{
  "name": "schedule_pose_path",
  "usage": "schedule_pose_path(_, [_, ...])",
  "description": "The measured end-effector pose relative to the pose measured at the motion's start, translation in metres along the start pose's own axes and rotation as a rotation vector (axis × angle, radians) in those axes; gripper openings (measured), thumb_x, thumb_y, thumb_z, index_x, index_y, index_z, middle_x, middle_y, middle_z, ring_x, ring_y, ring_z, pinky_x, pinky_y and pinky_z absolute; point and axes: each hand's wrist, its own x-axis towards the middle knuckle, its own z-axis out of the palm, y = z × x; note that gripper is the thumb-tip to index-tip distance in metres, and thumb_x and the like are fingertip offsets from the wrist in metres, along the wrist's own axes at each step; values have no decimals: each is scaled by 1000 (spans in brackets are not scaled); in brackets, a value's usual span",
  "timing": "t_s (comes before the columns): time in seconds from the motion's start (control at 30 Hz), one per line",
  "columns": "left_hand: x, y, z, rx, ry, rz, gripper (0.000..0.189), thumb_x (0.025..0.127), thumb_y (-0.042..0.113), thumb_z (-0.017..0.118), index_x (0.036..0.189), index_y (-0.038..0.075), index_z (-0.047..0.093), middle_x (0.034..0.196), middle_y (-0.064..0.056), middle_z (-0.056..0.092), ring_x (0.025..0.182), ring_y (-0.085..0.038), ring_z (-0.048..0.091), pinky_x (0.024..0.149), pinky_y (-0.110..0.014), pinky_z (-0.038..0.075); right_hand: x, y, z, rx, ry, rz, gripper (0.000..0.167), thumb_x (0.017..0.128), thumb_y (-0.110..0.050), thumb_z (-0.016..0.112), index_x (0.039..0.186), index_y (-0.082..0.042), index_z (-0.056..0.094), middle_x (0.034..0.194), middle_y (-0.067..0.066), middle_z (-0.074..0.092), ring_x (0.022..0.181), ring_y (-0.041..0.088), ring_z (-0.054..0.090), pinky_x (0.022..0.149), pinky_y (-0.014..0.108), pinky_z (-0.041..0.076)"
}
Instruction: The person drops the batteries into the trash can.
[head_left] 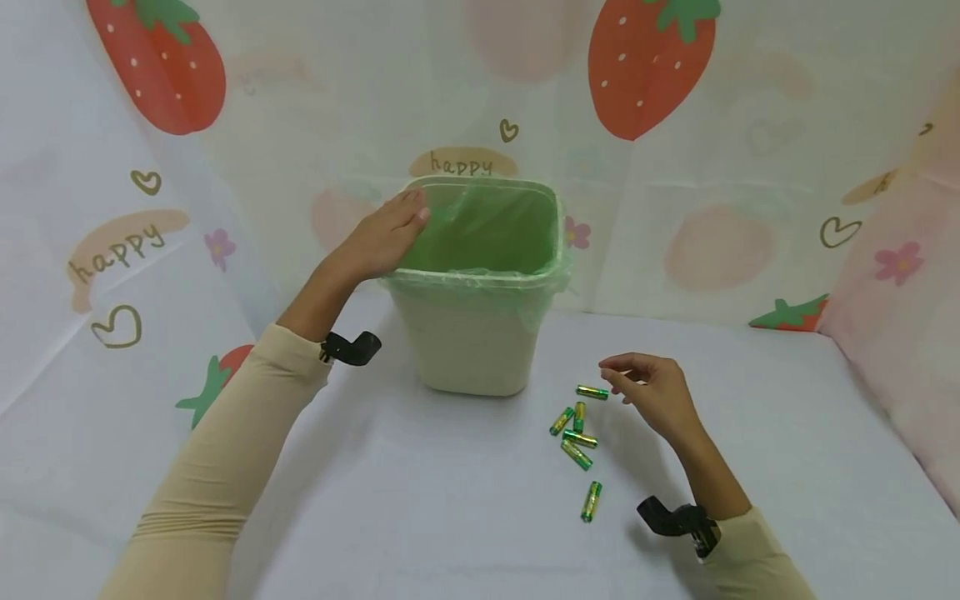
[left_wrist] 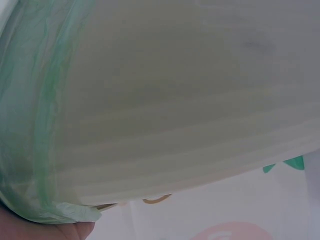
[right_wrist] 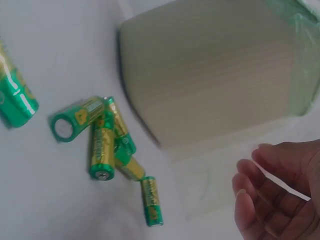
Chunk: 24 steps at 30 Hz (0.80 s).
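Note:
A pale waste bin (head_left: 472, 337) stands upright, lined with a thin green bag (head_left: 487, 229) that is folded over its rim. My left hand (head_left: 386, 233) rests on the bin's left rim, its fingers fairly straight; in the left wrist view only a bit of that hand (left_wrist: 47, 227) shows beside the liner. Several green and gold batteries (head_left: 579, 439) lie loose to the right of the bin. Just right of the farthest battery (head_left: 592, 392), my right hand (head_left: 656, 396) hovers with loosely bent fingers. The right wrist view shows nothing between its thumb and fingers (right_wrist: 247, 215).
A white cloth (head_left: 337, 517) covers the tabletop. Behind the bin hangs a printed backdrop (head_left: 660, 167) with strawberries, hearts and lettering. One battery (head_left: 592, 502) lies nearer to me, apart from the cluster. Each wrist wears a black camera (head_left: 352, 348).

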Motion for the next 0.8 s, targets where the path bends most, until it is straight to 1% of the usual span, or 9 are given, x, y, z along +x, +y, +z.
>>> schedule_pose_path(0.07, [0, -2, 0, -5, 5, 4, 61, 113, 34, 19, 161, -2, 8, 169, -17, 4, 157, -28, -1, 126, -42, 2, 2, 5, 3, -3, -6, 13, 20, 96, -16, 73, 110, -2, 77, 102, 12, 75, 81, 32, 70, 61, 29, 58])
schedule_pose_path(0.1, [0, -3, 0, -10, 12, 6, 60, 113, 34, 19, 161, -2, 9, 169, -17, 5, 157, -28, -1, 126, -42, 2, 2, 7, 4, -7, -10, 21, 19, 96, -15, 73, 110, -3, 78, 104, 12, 75, 82, 31, 70, 61, 27, 57])
schedule_pose_path(0.2, [-3, -7, 1, -27, 31, 8, 60, 113, 32, 21, 161, -3, 11, 169, -18, 7, 157, -28, 1, 126, -42, 4, 4, 12, 10, -16, -34, 45, 20, 95, -14, 74, 111, -3, 77, 107, 12, 75, 84, 25, 68, 61, 28, 57])
schedule_pose_path(0.37, [-7, -10, 1, -47, 39, 0, 60, 114, 32, 22, 161, -3, 10, 169, -18, 6, 157, -29, 1, 126, -41, 4, 5, 20, 17, -19, -60, 67, 21, 94, -12, 75, 112, -2, 77, 109, 11, 74, 88, 25, 67, 61, 28, 56])
schedule_pose_path(0.6, [-4, -4, 0, -55, 33, 5, 60, 114, 32, 22, 160, -3, 10, 169, -19, 6, 156, -30, 1, 126, -42, 4, 4, 35, 20, -112, -50, 54, 22, 91, -10, 77, 113, -5, 76, 106, 13, 72, 90, 28, 67, 64, 30, 51])
schedule_pose_path(0.67, [-4, -2, 0, -60, 31, 8, 59, 114, 31, 22, 160, -4, 10, 169, -19, 6, 156, -30, 1, 126, -42, 4, 2, 39, 20, -126, -46, 62, 23, 91, -9, 77, 114, -5, 76, 108, 14, 69, 89, 28, 67, 65, 30, 51])
schedule_pose_path(0.8, [-2, 0, 2, -58, 31, 15, 60, 114, 32, 21, 160, -4, 10, 168, -19, 6, 156, -30, 1, 126, -42, 4, -1, 46, 21, -119, -46, 91, 26, 90, -7, 77, 115, -5, 75, 111, 15, 64, 87, 26, 65, 63, 29, 51])
